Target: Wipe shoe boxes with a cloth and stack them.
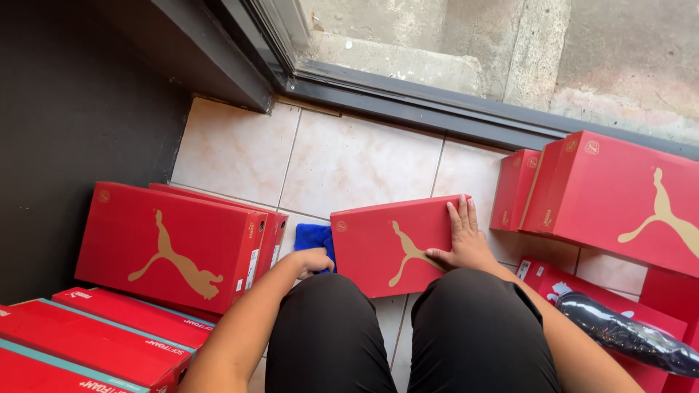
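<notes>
**Here, a red box held flat while a blue cloth is gripped beside it**

Clearly the largest things are the red shoe boxes: a stack (171,247) at the left of the frame, more flat ones (95,342) in the lower left corner, and another group (619,196) at the right edge. All stand on a pale tiled floor (349,160) that runs up to a dark door sill at the top.

In the centre, just above the person's knees, lies the red box (386,244) being handled. The right hand (462,244) lies spread flat on its lid, fingers together and pointing up the frame, pressing rather than pinching.

The left hand (313,260) is curled shut on a blue cloth (314,239) just beside the box's left edge; the fingers are partly hidden, so how firmly it grips is hard to tell.

As a judgement, the step in hand is steadying the box; a wipe would call for bringing the cloth onto the lid.
</notes>
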